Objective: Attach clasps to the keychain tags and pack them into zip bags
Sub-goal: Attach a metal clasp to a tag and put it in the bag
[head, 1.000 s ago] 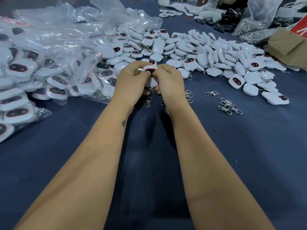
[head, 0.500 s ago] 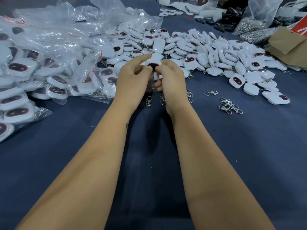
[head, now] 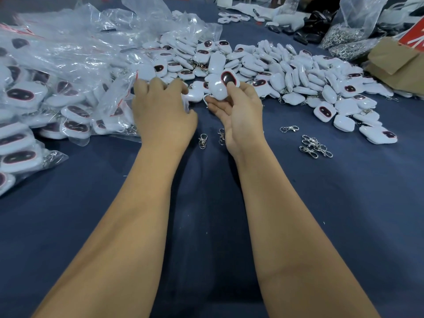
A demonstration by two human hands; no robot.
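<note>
My right hand [head: 241, 113] pinches a white keychain tag [head: 218, 89] with a dark oval face, held just above the blue table in front of a big heap of loose white tags [head: 286, 72]. Whether a clasp hangs from it is hidden by my fingers. My left hand [head: 163, 113] is apart from the tag, blurred, with fingers spread at the edge of a clear zip bag [head: 119, 97] with a red strip. It holds nothing that I can see. Loose metal clasps [head: 203, 140] lie on the table between my wrists.
Packed zip bags of tags [head: 46, 92] pile up along the left side. More clasps [head: 314, 145] lie to the right of my right wrist. Bags of metal clasps [head: 344, 35] and brown cardboard [head: 397, 63] sit at the far right. The blue table [head: 344, 214] stretches toward me.
Both hands held the tag together before. My left hand has let go and moved left to the zip bags; my right hand keeps the tag and has turned palm up.
</note>
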